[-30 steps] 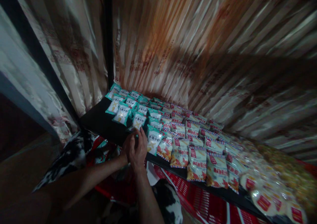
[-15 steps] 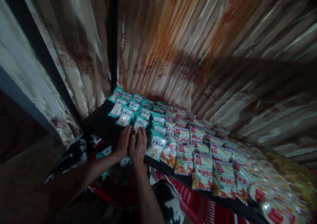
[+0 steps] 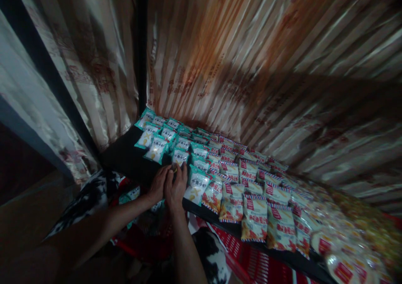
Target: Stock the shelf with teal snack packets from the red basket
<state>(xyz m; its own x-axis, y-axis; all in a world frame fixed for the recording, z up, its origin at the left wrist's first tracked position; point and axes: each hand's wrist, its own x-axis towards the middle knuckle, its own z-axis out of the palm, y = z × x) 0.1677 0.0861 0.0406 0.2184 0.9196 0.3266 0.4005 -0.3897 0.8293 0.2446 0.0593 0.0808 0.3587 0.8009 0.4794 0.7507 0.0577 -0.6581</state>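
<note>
Rows of teal-and-white snack packets (image 3: 156,148) lie at the left end of a black board (image 3: 121,156). My left hand (image 3: 160,185) is beside my right hand (image 3: 176,186) at the board's front edge, their fingertips close together. Both hands touch the lower end of one teal packet (image 3: 180,157), with fingers curled over it. Just right of my right hand lies another teal packet (image 3: 198,185). Red-and-white snack packets (image 3: 254,217) fill the board's middle in overlapping rows.
Round clear-wrapped items (image 3: 342,269) cover the right end. Below the board are a red basket (image 3: 238,254) and loose teal packets (image 3: 129,195). Pleated curtains (image 3: 201,58) hang behind, with a dark post (image 3: 142,45) at the corner.
My hands have drawn closer together, and their fingers are more curled. The packet at my fingertips shows more of its front. The whole view has shifted slightly.
</note>
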